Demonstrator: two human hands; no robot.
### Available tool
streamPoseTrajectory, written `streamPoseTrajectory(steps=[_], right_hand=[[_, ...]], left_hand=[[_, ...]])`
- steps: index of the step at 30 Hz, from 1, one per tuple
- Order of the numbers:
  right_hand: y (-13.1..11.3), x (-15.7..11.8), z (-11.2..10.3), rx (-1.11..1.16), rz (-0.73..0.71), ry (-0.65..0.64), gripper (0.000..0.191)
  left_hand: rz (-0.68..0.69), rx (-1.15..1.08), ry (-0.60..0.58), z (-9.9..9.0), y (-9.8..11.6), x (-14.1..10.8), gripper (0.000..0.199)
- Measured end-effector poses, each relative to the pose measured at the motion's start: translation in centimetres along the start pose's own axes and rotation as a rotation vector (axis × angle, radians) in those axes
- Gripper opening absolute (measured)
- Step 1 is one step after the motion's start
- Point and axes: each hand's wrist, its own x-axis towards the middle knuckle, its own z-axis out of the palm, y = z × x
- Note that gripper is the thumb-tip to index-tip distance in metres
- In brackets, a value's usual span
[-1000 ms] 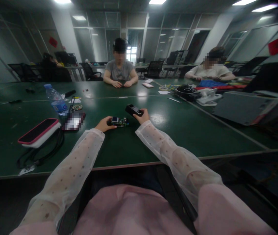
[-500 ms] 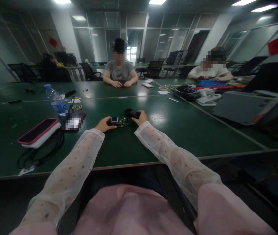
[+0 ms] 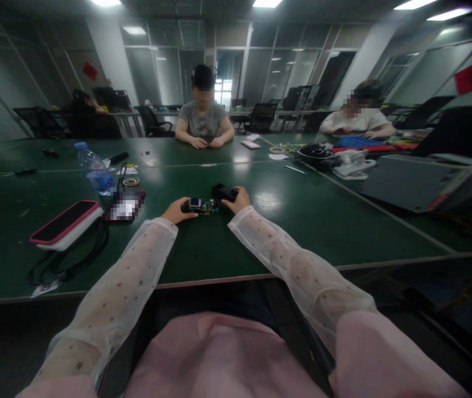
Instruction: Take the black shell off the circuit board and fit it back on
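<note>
Near the middle of the green table, my left hand (image 3: 179, 211) holds the left end of a green circuit board (image 3: 207, 207) with a small screen on it, thumb along the near edge. Just right of the board, my right hand (image 3: 239, 200) grips a black case (image 3: 224, 192) by its right end. The case lies up and to the right of the board, very close to it; whether the two touch, I cannot tell. Sheer dotted sleeves cover both forearms.
On the left of the green table (image 3: 219, 251) are a pink-rimmed device (image 3: 67, 224), a phone (image 3: 125, 207), a water bottle (image 3: 97, 172) and black cords. A grey metal box (image 3: 414, 182) stands at right. A person (image 3: 203, 122) sits opposite, another at far right.
</note>
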Motion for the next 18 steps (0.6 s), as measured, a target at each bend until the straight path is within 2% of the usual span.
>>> streamPoseTrajectory(steps=[11, 18], right_hand=[[-0.04, -0.1, -0.06, -0.043, -0.023, -0.005, 0.065], [-0.07, -0.07, -0.07, -0.042, -0.01, -0.034, 0.063]], left_hand=[[-0.003, 0.018, -0.02, -0.18, 0.47, -0.15, 0.055], [0.006, 0.006, -0.015, -0.03, 0.06, 0.02, 0.056]])
